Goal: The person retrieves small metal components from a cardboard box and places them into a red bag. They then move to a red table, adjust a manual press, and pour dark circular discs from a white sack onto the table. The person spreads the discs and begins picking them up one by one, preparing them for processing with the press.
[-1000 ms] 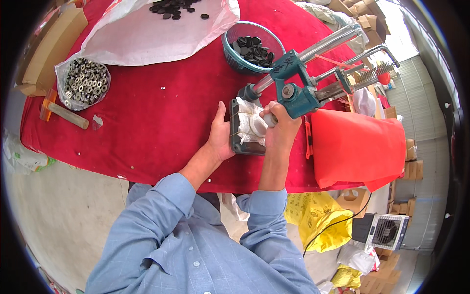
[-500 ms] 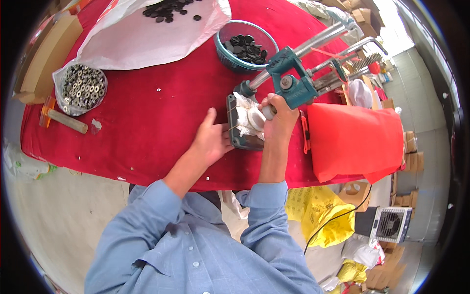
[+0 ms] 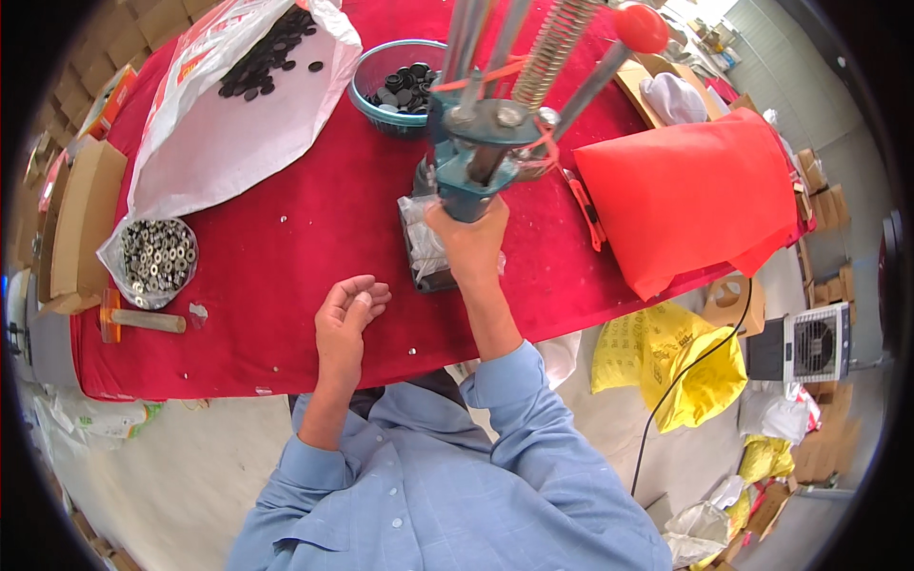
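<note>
Left hand (image 3: 347, 319) slack, fingers part-curled, nothing evidently gripped; over red-clothed table (image 3: 257, 285), apart from the teal press (image 3: 476, 176), perhaps for safety. Right hand (image 3: 473, 246) tucked under the press head, fingertips hidden; cannot tell pinch or spread. White wrapping (image 3: 422, 240) on press base, just left of right hand, probably as padding. Basin (image 3: 381, 117) with black discs (image 3: 409, 90) beyond both hands, metal rings (image 3: 157, 259) well left of left hand, likely kept within reach.
</note>
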A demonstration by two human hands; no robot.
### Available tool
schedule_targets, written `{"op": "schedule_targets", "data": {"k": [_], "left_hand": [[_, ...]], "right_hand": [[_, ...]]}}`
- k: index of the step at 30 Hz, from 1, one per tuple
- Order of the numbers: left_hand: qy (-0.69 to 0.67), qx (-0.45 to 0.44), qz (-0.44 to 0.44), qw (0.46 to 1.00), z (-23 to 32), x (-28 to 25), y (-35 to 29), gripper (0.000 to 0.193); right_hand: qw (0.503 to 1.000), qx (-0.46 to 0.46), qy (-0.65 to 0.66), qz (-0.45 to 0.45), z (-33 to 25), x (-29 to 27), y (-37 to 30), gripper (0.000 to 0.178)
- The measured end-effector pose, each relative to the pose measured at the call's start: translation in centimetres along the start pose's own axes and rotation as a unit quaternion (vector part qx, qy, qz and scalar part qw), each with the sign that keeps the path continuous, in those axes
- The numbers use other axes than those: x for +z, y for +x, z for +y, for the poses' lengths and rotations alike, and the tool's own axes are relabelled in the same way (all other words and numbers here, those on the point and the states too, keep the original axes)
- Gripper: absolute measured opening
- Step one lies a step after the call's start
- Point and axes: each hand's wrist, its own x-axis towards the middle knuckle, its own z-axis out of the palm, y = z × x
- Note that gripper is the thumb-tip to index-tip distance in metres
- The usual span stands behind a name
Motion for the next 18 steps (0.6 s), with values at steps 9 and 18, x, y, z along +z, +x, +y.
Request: {"op": "schedule_targets", "data": {"k": [9,18], "left_hand": [[0.090,0.078,-0.029,0.992,-1.3,-0.7,-0.5,0.027],[0.271,0.177,-0.049,0.945,-3.4,-0.2,-1.6,0.026]], "right_hand": [[0.997,-0.060,-0.055,0.016,-0.4,0.4,-0.4,0.037],[0.996,-0.052,-0.055,0.055,-0.9,0.3,-0.7,0.055]]}}
